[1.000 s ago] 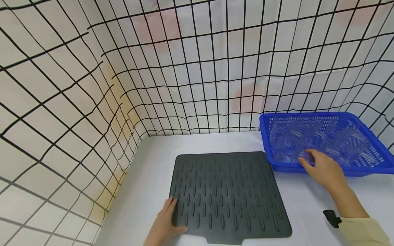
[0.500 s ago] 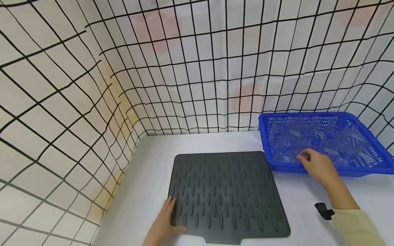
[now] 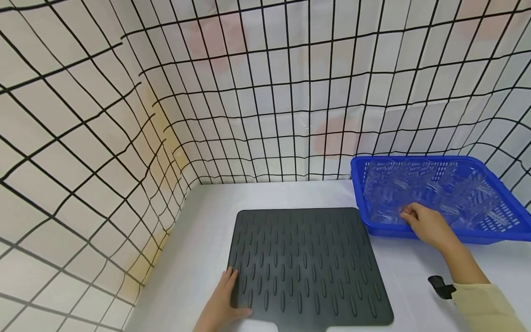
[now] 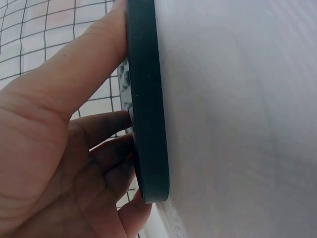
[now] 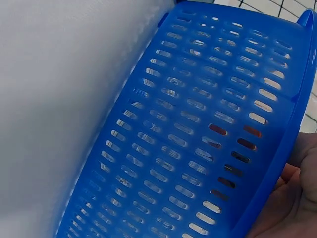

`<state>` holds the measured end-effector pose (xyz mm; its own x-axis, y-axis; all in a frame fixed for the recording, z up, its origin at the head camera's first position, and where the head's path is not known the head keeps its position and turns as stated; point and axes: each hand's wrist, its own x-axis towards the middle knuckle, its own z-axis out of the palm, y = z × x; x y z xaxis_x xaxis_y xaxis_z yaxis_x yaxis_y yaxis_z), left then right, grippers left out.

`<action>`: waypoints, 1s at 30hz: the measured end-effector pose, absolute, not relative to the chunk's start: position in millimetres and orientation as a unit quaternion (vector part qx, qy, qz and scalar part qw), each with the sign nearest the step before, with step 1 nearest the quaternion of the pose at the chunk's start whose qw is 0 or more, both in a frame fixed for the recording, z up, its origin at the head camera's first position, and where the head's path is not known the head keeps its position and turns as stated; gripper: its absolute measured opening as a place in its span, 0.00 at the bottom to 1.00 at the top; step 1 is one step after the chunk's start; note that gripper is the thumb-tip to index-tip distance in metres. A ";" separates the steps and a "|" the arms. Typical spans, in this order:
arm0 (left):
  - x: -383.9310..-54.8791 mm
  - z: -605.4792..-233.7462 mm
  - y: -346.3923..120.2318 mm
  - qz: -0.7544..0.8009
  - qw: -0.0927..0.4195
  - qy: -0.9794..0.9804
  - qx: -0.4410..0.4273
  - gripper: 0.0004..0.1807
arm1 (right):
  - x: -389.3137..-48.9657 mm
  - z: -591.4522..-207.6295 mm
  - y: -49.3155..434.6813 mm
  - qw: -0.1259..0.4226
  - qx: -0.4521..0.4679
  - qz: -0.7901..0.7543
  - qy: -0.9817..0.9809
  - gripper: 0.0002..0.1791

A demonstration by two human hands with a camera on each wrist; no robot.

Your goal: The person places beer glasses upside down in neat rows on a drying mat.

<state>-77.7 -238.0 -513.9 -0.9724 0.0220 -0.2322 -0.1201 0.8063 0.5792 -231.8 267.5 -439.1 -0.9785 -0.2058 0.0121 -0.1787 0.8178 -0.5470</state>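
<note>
A dark grey drying mat (image 3: pixel 307 258) with raised ridges lies on the white table. My left hand (image 3: pixel 221 302) rests at its near left corner, thumb on the front edge and fingers along the left side. In the left wrist view, the thumb and fingertips touch the mat's rim (image 4: pixel 148 109). On the right, a blue perforated basket (image 3: pixel 415 230) holds several clear drinking glasses (image 3: pixel 383 216). My right hand (image 3: pixel 429 226) reaches over the basket's near rim, thumb and fingers pinched together on a clear glass. From the right wrist, the basket wall (image 5: pixel 163 119) hides the fingertips.
Black wire grid panels (image 3: pixel 265 101) backed with white sheeting stand behind and to the left of the table (image 3: pixel 186 258). The basket sits against the back right, close to the mat's far right corner. A black strap piece (image 3: pixel 441 287) juts from the right sleeve.
My right thumb and fingers have come together among the glasses, and the hand has shifted slightly left. The left hand stays on the mat corner.
</note>
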 end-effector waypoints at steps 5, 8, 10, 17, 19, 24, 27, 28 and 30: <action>-78.7 -514.6 -239.8 0.302 0.107 0.947 -0.015 0.63 | -232.5 -438.9 266.6 0.014 -0.100 -0.294 0.950 0.20; -78.4 -515.0 -240.2 0.301 0.102 0.948 -0.010 0.63 | -232.2 -438.6 265.1 0.010 -0.099 -0.303 0.948 0.21; -78.1 -514.8 -240.0 0.303 0.100 0.948 -0.005 0.62 | -231.5 -438.3 264.1 0.004 -0.100 -0.307 0.947 0.22; -76.6 -514.2 -239.3 0.307 0.095 0.947 0.007 0.62 | -227.2 -435.9 259.5 -0.053 -0.094 -0.332 0.937 0.23; -75.9 -514.6 -239.6 0.307 0.097 0.947 0.005 0.62 | -225.6 -435.1 258.5 -0.065 -0.090 -0.343 0.933 0.23; -76.4 -515.5 -239.9 0.307 0.106 0.946 -0.008 0.63 | -222.5 -433.6 257.4 -0.084 -0.083 -0.373 0.920 0.24; -77.0 -515.3 -239.6 0.309 0.111 0.944 -0.014 0.63 | -221.1 -432.1 257.5 -0.092 -0.081 -0.389 0.913 0.23; -77.2 -515.1 -239.5 0.309 0.112 0.944 -0.015 0.63 | -220.8 -431.6 257.6 -0.096 -0.082 -0.392 0.911 0.23; -77.4 -514.7 -239.4 0.310 0.113 0.944 -0.016 0.63 | -220.4 -430.5 257.5 -0.106 -0.083 -0.393 0.910 0.22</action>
